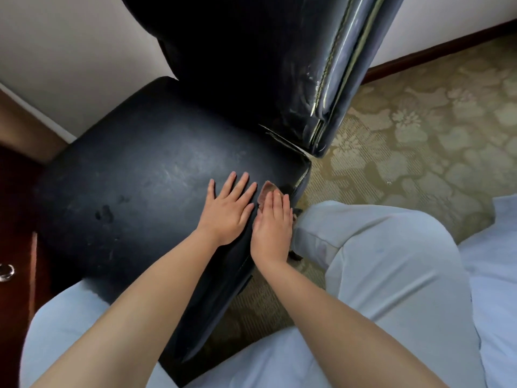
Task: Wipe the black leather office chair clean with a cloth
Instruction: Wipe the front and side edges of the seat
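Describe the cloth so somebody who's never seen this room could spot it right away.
Start at the black chair seat and go to its right edge. The right hand presses flat there, and the cloth peeks past its fingertips. It is the only pinkish-brown thing on the black leather.

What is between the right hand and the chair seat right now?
The cloth: the right hand presses it flat on the seat, only its brownish edge showing past the fingertips in the head view.

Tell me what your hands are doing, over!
Left hand flat on the seat, steadying. Right hand flat on the cloth by the seat's right edge. Nothing in the way.
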{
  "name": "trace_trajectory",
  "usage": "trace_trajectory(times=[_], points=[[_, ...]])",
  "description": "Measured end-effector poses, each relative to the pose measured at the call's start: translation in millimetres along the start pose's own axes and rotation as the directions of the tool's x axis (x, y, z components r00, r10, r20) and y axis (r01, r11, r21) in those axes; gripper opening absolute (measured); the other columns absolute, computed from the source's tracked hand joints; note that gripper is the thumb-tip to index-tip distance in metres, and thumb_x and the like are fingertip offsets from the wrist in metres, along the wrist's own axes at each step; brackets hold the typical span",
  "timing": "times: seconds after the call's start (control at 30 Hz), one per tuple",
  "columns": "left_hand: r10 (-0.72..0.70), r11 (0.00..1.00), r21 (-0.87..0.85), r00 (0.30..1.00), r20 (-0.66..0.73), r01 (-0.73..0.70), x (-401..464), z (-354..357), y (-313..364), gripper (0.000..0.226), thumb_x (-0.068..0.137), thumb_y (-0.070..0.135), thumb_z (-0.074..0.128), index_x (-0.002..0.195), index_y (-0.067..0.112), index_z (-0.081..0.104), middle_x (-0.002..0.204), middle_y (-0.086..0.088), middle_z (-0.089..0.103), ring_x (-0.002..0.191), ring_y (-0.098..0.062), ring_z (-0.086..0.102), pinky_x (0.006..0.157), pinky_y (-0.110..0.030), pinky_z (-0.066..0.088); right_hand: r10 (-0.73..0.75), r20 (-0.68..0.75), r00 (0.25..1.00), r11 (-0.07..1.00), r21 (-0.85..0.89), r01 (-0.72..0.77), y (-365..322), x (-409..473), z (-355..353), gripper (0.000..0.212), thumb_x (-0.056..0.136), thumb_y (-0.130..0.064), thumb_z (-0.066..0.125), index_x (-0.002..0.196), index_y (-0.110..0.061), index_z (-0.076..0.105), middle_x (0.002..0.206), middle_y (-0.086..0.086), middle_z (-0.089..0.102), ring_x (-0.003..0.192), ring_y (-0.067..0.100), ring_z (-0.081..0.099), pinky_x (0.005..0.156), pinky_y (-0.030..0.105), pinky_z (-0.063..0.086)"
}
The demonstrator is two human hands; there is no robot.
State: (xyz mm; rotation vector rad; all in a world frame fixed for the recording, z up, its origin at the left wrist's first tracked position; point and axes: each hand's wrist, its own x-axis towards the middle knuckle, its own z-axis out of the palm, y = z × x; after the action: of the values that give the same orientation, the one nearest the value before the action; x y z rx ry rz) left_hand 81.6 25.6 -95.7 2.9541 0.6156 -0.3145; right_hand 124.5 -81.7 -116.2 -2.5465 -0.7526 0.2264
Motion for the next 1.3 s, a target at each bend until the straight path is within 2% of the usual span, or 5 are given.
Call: trace_trajectory(times=[0.23, 0.37, 0.73, 1.03, 1.3], points=[[0.015, 1.0, 0.008, 0.999, -0.03, -0.015, 14, 3, 1, 0.072, 0.086, 0.052, -0.012, 0.153, 0.033, 0.008, 0.161, 0.007, -0.003, 0.147, -0.016, -0.01, 0.115, -0.049, -0.01, 0.123, -0.144, 0.982, 0.992, 0.06, -0.115, 1, 17, 8, 0.05, 0.097, -0.023, 0.027, 0.141, 0.0, 0.039, 0.146, 0.013, 0.041, 0.138, 0.032, 0.031, 0.112, 0.042, 0.025], [0.005, 1.0, 0.014, 1.0, -0.009, -0.005, 17, -1, 5, 0.075, 0.082, 0.052, -0.016, 0.153, 0.034, 0.004, 0.161, 0.007, -0.006, 0.147, -0.016, -0.013, 0.115, -0.051, -0.009, 0.119, -0.102, 0.988, 0.989, 0.098, -0.109, 1, -1, 6, 0.05, 0.097, -0.013, 0.045, 0.144, 0.001, 0.031, 0.15, 0.015, 0.033, 0.141, 0.032, 0.024, 0.113, 0.038, 0.013], [-0.086, 0.993, -0.088, 0.994, -0.064, 0.081, 34, 2, 21, 0.05, 0.103, 0.045, 0.015, 0.152, 0.038, 0.011, 0.161, 0.006, -0.002, 0.148, -0.017, -0.012, 0.114, -0.053, -0.011, 0.22, -0.1, 0.97, 0.964, 0.172, -0.201, 6, 31, 2, 0.047, 0.103, -0.02, 0.03, 0.147, -0.003, 0.024, 0.156, 0.009, 0.02, 0.145, 0.024, 0.009, 0.118, 0.031, 0.004], [-0.105, 0.992, -0.09, 0.986, -0.129, 0.094, 46, 7, 23, 0.071, 0.086, 0.05, -0.012, 0.151, 0.038, 0.014, 0.161, 0.008, 0.003, 0.148, -0.015, -0.007, 0.116, -0.05, -0.009, 0.25, -0.134, 0.959, 0.966, 0.102, -0.238, 17, 78, 6, 0.047, 0.103, -0.02, 0.028, 0.147, -0.002, 0.026, 0.156, 0.009, 0.021, 0.144, 0.025, 0.014, 0.117, 0.029, 0.004], [-0.119, 0.976, -0.207, 0.956, -0.269, 0.063, 62, 5, 16, 0.061, 0.095, 0.04, 0.013, 0.139, 0.023, 0.051, 0.14, 0.001, 0.053, 0.138, -0.021, 0.036, 0.114, -0.049, 0.017, 0.161, -0.065, 0.985, 0.983, 0.099, -0.155, 17, 65, 0, 0.049, 0.101, -0.021, 0.027, 0.147, -0.003, 0.024, 0.156, 0.009, 0.02, 0.144, 0.026, 0.013, 0.119, 0.031, 0.007]])
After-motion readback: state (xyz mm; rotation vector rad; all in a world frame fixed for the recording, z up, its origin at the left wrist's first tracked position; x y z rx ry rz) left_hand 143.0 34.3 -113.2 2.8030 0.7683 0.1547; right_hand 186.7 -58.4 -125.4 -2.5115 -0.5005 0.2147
